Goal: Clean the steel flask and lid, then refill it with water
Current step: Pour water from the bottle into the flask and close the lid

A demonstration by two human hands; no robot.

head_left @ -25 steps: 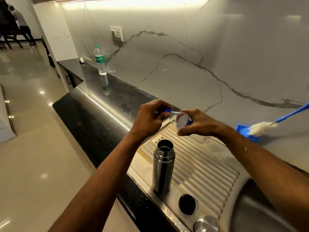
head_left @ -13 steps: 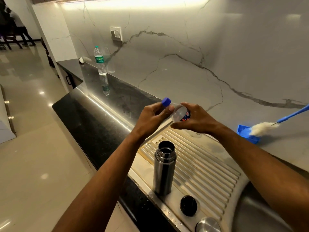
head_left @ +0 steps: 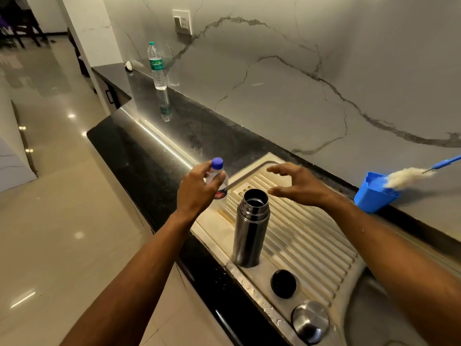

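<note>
The steel flask [head_left: 250, 231] stands upright and uncapped on the ribbed sink drainboard [head_left: 311, 236]. Its black inner stopper [head_left: 283, 283] and steel outer lid [head_left: 311, 321] lie on the drainboard nearer to me. My left hand [head_left: 197, 191] grips a small clear plastic bottle with a blue cap [head_left: 219, 178], upright, just left of the flask's mouth. My right hand [head_left: 296, 186] hovers above and behind the flask's mouth with fingers spread, holding nothing.
A blue cup [head_left: 374, 193] with a fluffy bottle brush [head_left: 409, 177] on a blue handle stands at the right by the marble wall. A tall water bottle [head_left: 156, 67] stands far along the black countertop [head_left: 149, 151]. The sink basin lies at lower right.
My right hand has let go of the small bottle and opened. My left hand now holds the capped bottle alone and has carried it left and down, beside the flask.
</note>
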